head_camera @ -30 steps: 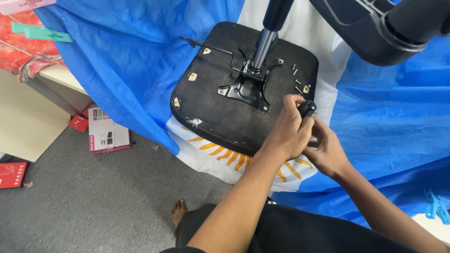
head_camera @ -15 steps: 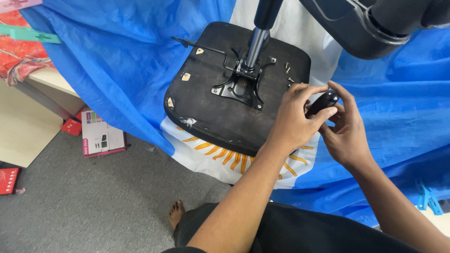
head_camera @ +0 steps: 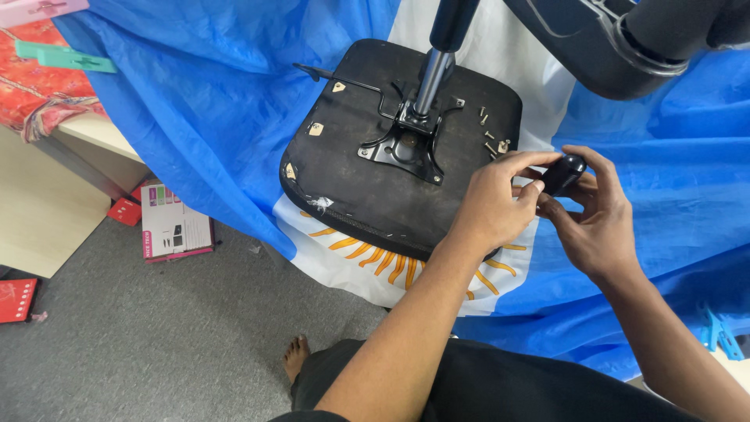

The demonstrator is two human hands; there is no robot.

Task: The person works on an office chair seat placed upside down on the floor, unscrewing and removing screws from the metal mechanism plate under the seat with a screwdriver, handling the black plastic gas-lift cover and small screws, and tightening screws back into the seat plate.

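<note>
Far left we've got a red packet and a white-and-pink box lying on the grey floor, both partly out of the way under the blue tarp. On the tarp sits an upturned black chair seat with its metal mounting plate and gas-lift column, the column's top cut off by the frame edge. A few loose screws lie on the seat near its right edge. Our left hand has its fingers curled in, pinching at a small black plastic part held just off the seat's right edge. Our right hand cups that same part from below, fingers wrapped around it. Most of the part is hidden, so we can't tell what it is. Top right, a chair base is cut off.
</note>
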